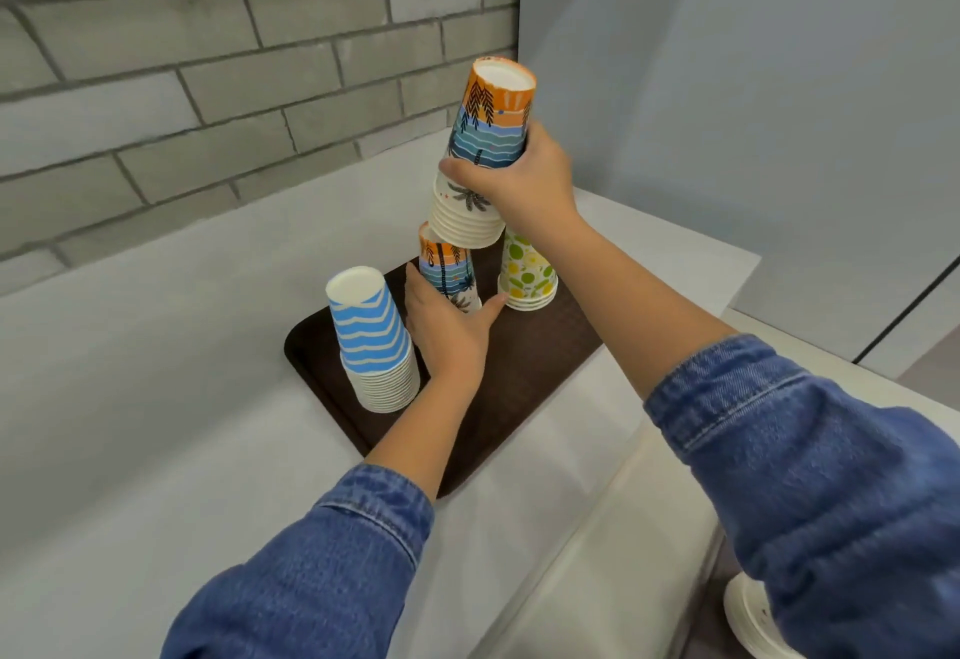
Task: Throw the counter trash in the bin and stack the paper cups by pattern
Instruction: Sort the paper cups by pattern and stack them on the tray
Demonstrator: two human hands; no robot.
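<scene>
Rear wall (208, 61): grey brick in running bond, darker grey mortar joints, surface matt. It meets a plain pale blue-grey wall (727, 87) at a vertical corner on the right. White counter (156, 372) runs along the brick wall, top smooth, its right end squared off. A dark vertical strip (914, 310) stands at far right, a patch of brownish floor (930, 372) just beside it. Lighting soft and even; shadows faint.

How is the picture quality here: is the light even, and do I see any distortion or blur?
Head view: soft, even light, no glare, faint shadows on the brown tray; wide-angle bending curves the brick wall lines; the denim sleeves near the lens look slightly soft; the blue zigzag cups are sharp.
</scene>
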